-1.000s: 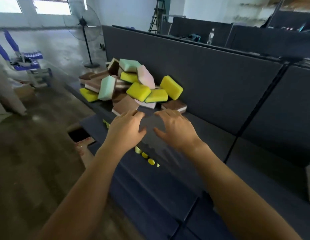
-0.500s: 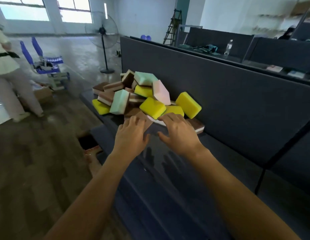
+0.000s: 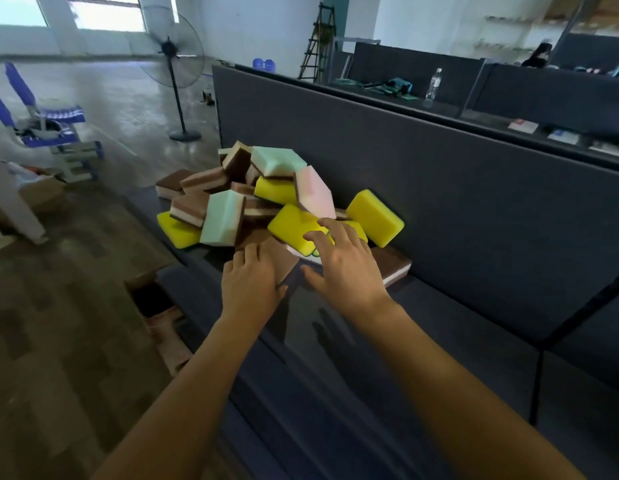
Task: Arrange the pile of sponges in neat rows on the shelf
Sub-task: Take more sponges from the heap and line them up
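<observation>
Dark partition panels, standing fan on glossy floor, bright windows, blue chair.

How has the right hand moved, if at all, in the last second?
Yes: forward. The right hand was short of the sponge pile; now its fingers lie over a yellow sponge at its front.

Daylight pours from blown-out windows at upper left and glares off the floor; soft shadows fall on my dark shelf; frame edges bend, slightly blurred.
</observation>
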The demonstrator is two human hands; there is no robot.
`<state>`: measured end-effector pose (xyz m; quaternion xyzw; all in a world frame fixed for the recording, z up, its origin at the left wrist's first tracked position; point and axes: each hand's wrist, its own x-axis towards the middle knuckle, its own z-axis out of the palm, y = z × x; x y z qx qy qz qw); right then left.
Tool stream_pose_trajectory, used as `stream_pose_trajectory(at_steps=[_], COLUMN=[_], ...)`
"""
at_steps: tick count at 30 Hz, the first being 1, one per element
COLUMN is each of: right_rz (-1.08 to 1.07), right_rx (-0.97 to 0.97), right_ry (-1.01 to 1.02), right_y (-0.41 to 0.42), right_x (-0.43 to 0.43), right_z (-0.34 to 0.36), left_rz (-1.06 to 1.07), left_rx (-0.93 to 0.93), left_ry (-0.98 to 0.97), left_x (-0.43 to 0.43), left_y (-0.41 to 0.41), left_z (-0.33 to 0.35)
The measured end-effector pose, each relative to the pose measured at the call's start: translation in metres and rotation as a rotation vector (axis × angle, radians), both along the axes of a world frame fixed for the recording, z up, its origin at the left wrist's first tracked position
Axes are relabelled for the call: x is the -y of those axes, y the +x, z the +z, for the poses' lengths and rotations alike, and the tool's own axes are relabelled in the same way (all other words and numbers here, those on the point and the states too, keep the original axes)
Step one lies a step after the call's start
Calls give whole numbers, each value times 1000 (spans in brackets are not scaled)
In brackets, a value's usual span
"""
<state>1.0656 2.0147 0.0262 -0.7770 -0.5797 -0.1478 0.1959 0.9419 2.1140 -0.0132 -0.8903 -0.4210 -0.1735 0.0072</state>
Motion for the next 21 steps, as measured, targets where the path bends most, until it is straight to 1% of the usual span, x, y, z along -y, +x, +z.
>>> stream_pose_trajectory(at_steps=[3,9,13,15,18,21], right_rz=[-34,-135,-244,-260,-239,-257], right_rx=[0,-28,-51,-99,-200,-208], right_ry=[2,-127,-160,-124,-5,84], right_y=[-1,-3,-3,-5,-11,-17], right_x=[-18,-56,-66,-61,-39,-1], right_z=[-2,-7,-15,-14,-4,4], left_rz=[-53,-144,-225,-256,-309,-392], left_rx=[40,62,109,114,127,122], left_ry=[19,-13,-34,-48,-55,-48], left_x=[-8,-21,-28,-30,-27,-16], left_y=[-8,-34,-46,-50,-52,-50], left_z=[6,13,15,16,18,22])
